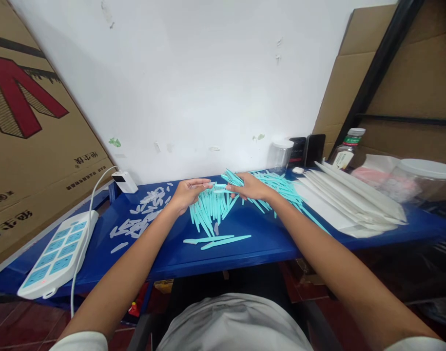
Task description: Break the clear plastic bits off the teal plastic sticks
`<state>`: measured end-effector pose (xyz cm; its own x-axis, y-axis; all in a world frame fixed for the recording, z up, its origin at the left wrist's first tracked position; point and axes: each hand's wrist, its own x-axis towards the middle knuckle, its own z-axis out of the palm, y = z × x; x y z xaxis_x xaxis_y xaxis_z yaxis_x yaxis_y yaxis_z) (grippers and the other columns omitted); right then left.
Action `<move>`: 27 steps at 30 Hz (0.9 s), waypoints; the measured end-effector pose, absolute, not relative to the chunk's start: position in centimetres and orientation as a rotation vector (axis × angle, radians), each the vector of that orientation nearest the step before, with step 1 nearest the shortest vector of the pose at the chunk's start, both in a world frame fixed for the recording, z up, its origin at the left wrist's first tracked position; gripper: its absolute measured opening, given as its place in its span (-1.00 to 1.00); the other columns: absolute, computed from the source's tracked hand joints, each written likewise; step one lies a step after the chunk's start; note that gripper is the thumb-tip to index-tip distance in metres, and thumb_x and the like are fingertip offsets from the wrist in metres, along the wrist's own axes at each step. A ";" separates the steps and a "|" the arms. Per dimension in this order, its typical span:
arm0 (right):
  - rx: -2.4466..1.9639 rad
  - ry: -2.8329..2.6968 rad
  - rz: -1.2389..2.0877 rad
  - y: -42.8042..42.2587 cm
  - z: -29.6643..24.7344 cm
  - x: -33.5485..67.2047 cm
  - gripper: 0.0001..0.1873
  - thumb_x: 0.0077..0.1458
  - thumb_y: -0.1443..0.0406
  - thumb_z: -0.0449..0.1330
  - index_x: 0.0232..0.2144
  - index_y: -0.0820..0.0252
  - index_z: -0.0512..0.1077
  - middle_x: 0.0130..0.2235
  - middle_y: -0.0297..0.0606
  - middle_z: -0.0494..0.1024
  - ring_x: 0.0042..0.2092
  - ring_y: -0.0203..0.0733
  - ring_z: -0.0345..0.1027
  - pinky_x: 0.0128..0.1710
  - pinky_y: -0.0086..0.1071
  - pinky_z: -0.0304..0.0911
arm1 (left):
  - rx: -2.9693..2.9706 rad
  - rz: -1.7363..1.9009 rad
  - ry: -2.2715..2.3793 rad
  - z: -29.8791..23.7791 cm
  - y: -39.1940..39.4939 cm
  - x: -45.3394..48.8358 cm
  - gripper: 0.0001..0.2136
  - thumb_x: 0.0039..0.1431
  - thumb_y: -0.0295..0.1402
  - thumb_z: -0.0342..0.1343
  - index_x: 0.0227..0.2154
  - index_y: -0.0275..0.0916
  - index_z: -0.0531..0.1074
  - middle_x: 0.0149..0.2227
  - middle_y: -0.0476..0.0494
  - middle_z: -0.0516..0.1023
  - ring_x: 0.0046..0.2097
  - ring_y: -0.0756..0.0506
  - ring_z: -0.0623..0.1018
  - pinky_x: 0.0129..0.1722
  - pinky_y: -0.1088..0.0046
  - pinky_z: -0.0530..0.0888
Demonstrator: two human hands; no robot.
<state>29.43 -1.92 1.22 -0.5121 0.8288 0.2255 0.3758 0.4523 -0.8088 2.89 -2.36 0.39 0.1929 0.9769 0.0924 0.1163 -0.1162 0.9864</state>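
Observation:
My left hand (188,194) is closed in a pinch at the tip of a slim turquoise eyebrow razor, apparently on a small clear cover. Fingers of my right hand (252,186) are wrapped round a bunch of turquoise eyebrow razors (230,178), one of which points toward my left fingertips. Below the hands lies a fanned pile of the same razors (210,209), and a larger heap (281,187) spreads to the right. Two single razors (223,241) rest near the table's front edge. Loose clear plastic covers (135,224) are scattered to the left.
The blue table (244,258) stands against a white wall. On its left are a power strip (58,253), a white charger (125,182) and a cable. To the right are white envelopes (354,200), a clear jar (281,154), phones (314,150) and a bottle (349,148).

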 end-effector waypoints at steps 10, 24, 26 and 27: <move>-0.993 -2.133 0.949 -1.8 0.9 29.4 -0.56 0.17 -0.08 0.26 -0.20 0.17 0.44 -0.38 -0.31 0.64 -0.61 -0.30 0.27 -0.60 -0.38 0.28 | 1.599 0.978 1.121 0.6 -2.9 3.2 -0.46 -0.02 -0.05 0.44 -0.05 -0.33 0.64 -0.24 -0.28 0.65 -0.62 0.18 0.06 -0.62 0.51 -0.03; -0.889 -2.206 1.050 -2.9 1.1 28.4 -0.55 0.12 -0.07 0.31 -0.24 0.19 0.44 -0.37 -0.27 0.66 -0.62 -0.31 0.26 -0.60 -0.40 0.24 | 1.782 0.826 1.080 -0.6 -3.0 3.8 -0.53 0.08 0.04 0.34 -0.20 -0.32 0.61 -0.43 -0.11 0.54 -0.62 0.13 0.08 -0.62 0.50 0.01; -0.873 -2.184 1.046 -2.7 1.1 28.4 -0.56 0.14 -0.06 0.30 -0.23 0.19 0.44 -0.38 -0.27 0.66 -0.62 -0.32 0.26 -0.60 -0.40 0.25 | 1.932 0.887 1.118 -0.2 -2.8 3.9 -0.54 0.19 0.07 0.22 -0.26 -0.32 0.59 -0.49 -0.08 0.52 -0.58 0.07 0.21 -0.57 0.51 0.12; -0.872 -2.163 1.037 -2.6 1.1 28.5 -0.56 0.15 -0.06 0.29 -0.23 0.19 0.44 -0.38 -0.27 0.65 -0.62 -0.32 0.25 -0.60 -0.41 0.25 | 2.023 0.931 1.166 0.0 -2.7 3.7 -0.54 0.24 0.07 0.16 -0.28 -0.31 0.59 -0.53 -0.07 0.49 -0.55 0.04 0.27 -0.53 0.50 0.17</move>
